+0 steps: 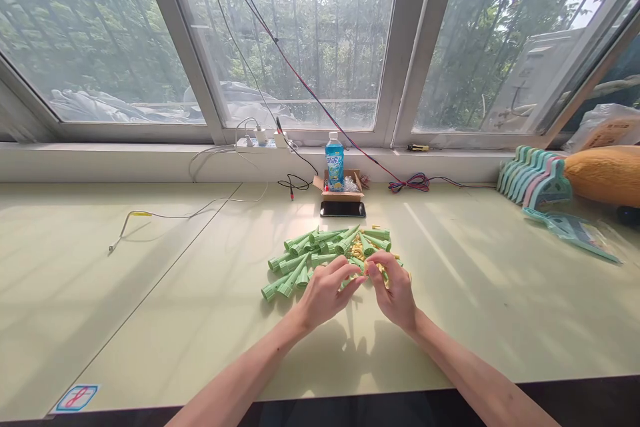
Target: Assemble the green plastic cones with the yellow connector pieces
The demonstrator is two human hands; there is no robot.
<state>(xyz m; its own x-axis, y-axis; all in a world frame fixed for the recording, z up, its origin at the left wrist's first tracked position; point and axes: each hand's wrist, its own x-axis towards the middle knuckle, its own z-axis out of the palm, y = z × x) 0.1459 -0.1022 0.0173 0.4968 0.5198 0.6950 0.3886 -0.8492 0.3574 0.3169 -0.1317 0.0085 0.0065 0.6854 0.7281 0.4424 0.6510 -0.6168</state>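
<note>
My left hand (327, 290) and my right hand (397, 293) meet fingertip to fingertip just above the table. Between the right thumb and index finger is a small yellow piece (367, 267), mostly hidden by the fingers. The left fingers curl in beside it; whatever they hold is too small to make out. Just beyond and left of my hands lies a loose heap of hollow green cones (295, 263) with ribbed wide ends. Small yellow pieces (357, 248) are piled among the cones on the right side, partly covered by my hands.
A black phone (343, 209) lies behind the heap, before an open cardboard box (343, 197) and a blue-liquid bottle (335, 163). Coiled cables (410, 183) and a power strip (260, 140) are by the window. Pastel scoop-like plastic items (537, 177) stand far right.
</note>
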